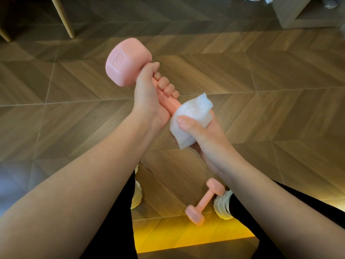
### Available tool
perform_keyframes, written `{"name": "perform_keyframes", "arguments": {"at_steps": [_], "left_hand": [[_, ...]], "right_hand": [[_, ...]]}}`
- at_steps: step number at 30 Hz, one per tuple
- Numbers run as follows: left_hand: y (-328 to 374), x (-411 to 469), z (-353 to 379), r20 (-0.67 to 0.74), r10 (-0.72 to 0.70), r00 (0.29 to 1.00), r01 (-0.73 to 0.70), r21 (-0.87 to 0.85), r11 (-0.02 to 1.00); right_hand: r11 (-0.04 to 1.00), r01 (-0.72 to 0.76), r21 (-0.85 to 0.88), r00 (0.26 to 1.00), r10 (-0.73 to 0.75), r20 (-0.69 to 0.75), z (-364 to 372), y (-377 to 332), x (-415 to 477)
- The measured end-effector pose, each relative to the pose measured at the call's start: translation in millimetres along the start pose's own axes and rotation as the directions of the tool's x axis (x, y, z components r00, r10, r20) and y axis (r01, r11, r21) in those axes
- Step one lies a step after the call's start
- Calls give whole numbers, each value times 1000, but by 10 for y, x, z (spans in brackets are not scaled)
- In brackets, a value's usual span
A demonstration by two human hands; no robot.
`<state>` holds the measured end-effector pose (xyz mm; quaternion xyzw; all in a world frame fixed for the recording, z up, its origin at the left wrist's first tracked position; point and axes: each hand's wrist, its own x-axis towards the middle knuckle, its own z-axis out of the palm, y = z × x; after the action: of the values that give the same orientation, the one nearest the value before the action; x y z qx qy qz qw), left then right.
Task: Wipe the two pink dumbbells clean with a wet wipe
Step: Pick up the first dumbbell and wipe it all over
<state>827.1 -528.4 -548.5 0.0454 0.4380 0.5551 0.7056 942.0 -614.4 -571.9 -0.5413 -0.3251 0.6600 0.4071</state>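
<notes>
My left hand (151, 94) grips the handle of a pink dumbbell (127, 62) held up in the air, its far head tilted up and to the left. My right hand (203, 135) grips a white wet wipe (192, 113) wrapped around the dumbbell's near head, which the wipe hides completely. A second pink dumbbell (204, 200) lies on the wooden floor between my feet, close to my right shoe.
My legs in black trousers and white shoes (223, 206) frame the floor below. Wooden chair legs (63, 17) stand at the far left, and a low wooden unit (291, 14) sits at the far right. A yellow glow lights the floor near me.
</notes>
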Motion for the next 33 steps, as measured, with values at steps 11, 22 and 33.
{"name": "perform_keyframes", "arguments": {"at_steps": [11, 22, 33], "left_hand": [[1, -38, 11, 25, 20, 999, -22, 49, 999], [50, 8, -40, 6, -14, 1000, 14, 92, 996], [51, 18, -52, -16, -46, 999, 46, 35, 998]], "right_hand": [[968, -79, 239, 994, 94, -53, 37, -24, 31], [992, 83, 92, 995, -87, 40, 3, 22, -1], [989, 134, 60, 991, -134, -3, -32, 85, 40]]}}
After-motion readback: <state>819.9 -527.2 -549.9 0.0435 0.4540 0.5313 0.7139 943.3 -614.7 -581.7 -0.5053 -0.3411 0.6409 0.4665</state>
